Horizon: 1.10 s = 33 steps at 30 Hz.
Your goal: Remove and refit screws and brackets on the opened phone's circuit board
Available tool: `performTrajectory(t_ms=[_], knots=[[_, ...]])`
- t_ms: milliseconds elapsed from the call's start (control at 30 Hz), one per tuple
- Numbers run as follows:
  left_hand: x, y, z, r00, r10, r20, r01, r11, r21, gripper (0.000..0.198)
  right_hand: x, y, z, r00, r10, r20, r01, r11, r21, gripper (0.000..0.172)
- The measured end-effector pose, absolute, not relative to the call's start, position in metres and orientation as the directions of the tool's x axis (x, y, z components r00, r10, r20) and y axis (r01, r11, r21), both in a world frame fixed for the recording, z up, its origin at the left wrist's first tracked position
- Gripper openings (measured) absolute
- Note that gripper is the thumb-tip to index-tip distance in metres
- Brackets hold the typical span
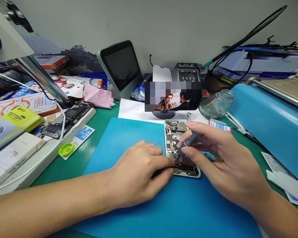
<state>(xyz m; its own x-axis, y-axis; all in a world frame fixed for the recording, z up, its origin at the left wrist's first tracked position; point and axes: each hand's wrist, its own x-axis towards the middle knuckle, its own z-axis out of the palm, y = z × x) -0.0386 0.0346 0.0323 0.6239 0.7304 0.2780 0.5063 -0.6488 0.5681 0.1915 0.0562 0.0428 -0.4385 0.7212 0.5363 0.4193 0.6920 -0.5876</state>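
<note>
An opened smartphone (171, 137), its circuit board and inner parts exposed, lies on a blue mat (129, 132). My left hand (146, 168), with a ring on one finger, rests at the phone's lower left edge. Its index finger and thumb are closed on that edge, and the other fingers are curled under. Between the thumb and fingers of my right hand (223, 155) is a short grey screwdriver (188, 143), tilted, with its lower end over the phone's inside. The exact contact of its tip is hard to see. Part of a dark item shows under the right palm.
A propped phone (178, 96) playing a video stands behind the mat, near a glass jar (217, 104). A smart display (120, 66) is at the back. Left are a microscope pole (44, 81), boxes, another opened phone (69, 119) and a green cap (67, 149).
</note>
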Motion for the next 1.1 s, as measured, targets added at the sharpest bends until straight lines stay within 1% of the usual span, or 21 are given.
performTrajectory(t_ms=[233,767,1100], knots=[[-0.0372,0.035,0.0328,0.616,0.734,0.285,0.517,-0.65,0.557,0.025,0.1933,0.054,0.0436,-0.425,0.748,0.509,0.443,0.663,-0.604,0.055],[-0.0373,0.0352,0.0335,0.624,0.727,0.287,0.516,-0.658,0.548,0.032,0.1926,0.0566,0.0417,-0.41,0.75,0.519,0.42,0.661,-0.622,0.056],[-0.038,0.0354,0.0341,0.627,0.725,0.286,0.517,-0.661,0.543,0.029,0.1932,0.0543,0.042,-0.42,0.745,0.518,0.424,0.666,-0.614,0.057]])
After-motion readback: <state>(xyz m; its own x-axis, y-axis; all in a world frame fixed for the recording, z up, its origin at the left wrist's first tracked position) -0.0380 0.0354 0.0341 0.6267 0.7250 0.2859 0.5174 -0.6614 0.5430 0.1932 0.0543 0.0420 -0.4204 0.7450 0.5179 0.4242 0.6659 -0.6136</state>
